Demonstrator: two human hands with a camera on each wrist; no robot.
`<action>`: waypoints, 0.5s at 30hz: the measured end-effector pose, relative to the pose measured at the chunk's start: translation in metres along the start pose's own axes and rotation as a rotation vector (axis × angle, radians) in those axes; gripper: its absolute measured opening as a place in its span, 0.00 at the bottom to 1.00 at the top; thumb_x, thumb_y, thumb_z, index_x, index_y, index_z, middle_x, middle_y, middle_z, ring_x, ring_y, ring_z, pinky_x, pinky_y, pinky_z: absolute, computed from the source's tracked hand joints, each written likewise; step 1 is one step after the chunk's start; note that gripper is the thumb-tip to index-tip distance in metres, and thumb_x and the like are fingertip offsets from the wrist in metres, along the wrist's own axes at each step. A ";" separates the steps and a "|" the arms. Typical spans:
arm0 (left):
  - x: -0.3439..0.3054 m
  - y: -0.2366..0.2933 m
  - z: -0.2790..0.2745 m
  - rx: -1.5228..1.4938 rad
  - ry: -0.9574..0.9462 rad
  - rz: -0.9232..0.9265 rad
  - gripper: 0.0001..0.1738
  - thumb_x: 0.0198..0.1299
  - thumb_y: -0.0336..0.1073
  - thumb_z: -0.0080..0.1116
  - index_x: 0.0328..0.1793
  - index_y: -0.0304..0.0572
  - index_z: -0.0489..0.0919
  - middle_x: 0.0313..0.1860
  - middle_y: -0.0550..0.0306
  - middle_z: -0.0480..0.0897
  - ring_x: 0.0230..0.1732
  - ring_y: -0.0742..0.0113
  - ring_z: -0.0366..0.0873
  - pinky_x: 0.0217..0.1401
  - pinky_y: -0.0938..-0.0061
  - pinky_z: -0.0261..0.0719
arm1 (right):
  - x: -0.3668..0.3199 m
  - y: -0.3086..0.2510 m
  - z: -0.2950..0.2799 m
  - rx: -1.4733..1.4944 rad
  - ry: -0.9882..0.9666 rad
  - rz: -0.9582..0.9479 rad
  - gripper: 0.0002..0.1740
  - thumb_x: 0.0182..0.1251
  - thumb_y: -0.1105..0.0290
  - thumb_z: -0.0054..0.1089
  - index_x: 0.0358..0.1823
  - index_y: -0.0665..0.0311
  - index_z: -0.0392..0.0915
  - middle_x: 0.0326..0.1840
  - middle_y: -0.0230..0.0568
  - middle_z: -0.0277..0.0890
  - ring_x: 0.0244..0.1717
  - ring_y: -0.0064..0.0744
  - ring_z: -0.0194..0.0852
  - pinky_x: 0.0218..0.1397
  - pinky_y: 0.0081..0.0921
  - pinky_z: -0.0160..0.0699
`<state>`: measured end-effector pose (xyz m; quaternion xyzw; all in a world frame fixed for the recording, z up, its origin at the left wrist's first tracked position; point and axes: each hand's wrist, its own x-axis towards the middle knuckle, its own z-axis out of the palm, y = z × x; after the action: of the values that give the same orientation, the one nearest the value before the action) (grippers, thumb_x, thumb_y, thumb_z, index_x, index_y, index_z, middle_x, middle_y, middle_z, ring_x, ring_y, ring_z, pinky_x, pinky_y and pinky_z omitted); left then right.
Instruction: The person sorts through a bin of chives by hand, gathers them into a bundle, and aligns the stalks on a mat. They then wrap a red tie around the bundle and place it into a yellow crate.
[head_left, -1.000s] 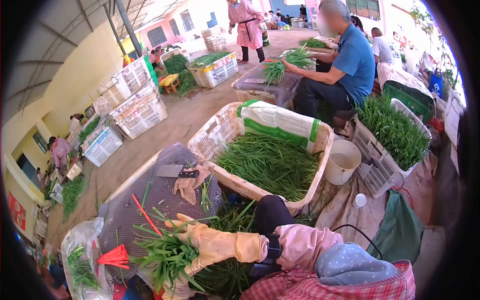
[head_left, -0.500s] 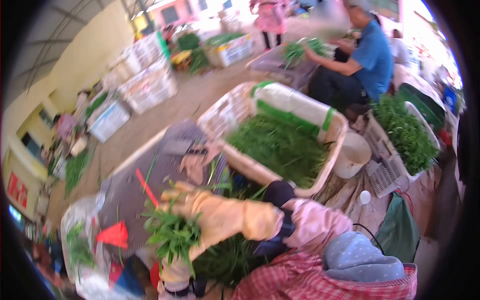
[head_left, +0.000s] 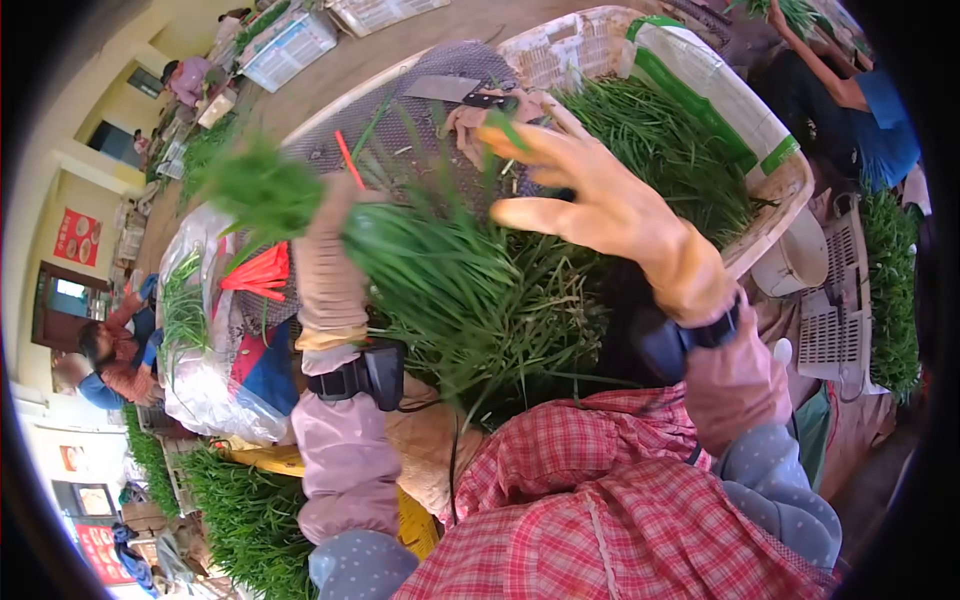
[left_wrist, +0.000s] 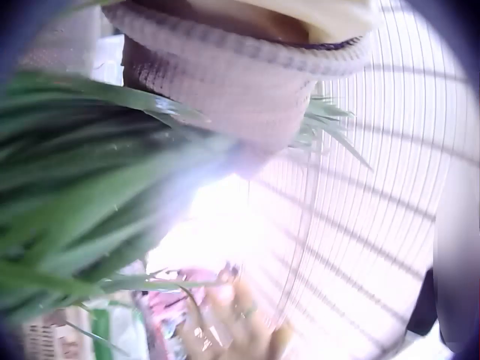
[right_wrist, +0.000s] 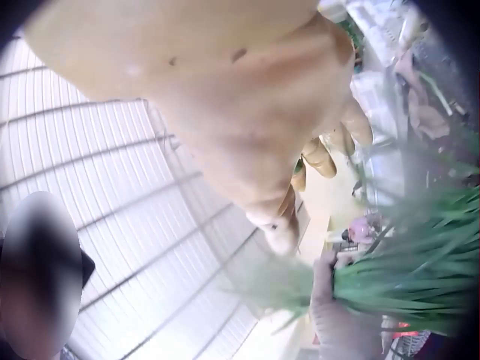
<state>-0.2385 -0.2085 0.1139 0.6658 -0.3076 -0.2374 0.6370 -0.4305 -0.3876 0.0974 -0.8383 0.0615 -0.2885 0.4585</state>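
In vivid green, a bunch of long blades [head_left: 430, 260] streaks the centre of the frame. Ribbed knit covers my left hand [head_left: 335, 240], apparently beige, though motion blur muddies the shade; plain yellow-orange covers my right hand [head_left: 615, 195]. Black straps [head_left: 338, 384] ring my pink sleeves [head_left: 345, 450], and at lower right blue-grey cloth [head_left: 770, 465] carries white dots. My garment [head_left: 570, 500], bottom centre, is red-and-white check. Left of centre, strips [head_left: 258, 272] glow scarlet. Toward the top, a purple-grey cover [head_left: 425, 125] shows a mesh pattern near a silver-bladed, black-handled knife [head_left: 443, 88]. Upper right, a white sack [head_left: 690, 65] is banded green against an off-white crate [head_left: 790, 190].
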 end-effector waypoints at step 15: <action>-0.065 -0.013 -0.016 0.278 -0.324 0.054 0.21 0.54 0.29 0.61 0.56 0.35 0.75 0.42 0.56 0.78 0.45 0.65 0.74 0.50 0.71 0.75 | -0.074 0.065 0.029 -0.103 -0.259 0.502 0.42 0.59 0.43 0.63 0.65 0.67 0.67 0.56 0.56 0.76 0.61 0.54 0.71 0.65 0.39 0.67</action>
<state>-0.2713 -0.1513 0.0968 0.6918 -0.4536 -0.2794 0.4875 -0.4654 -0.3764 0.0013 -0.8490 0.2226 -0.0531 0.4763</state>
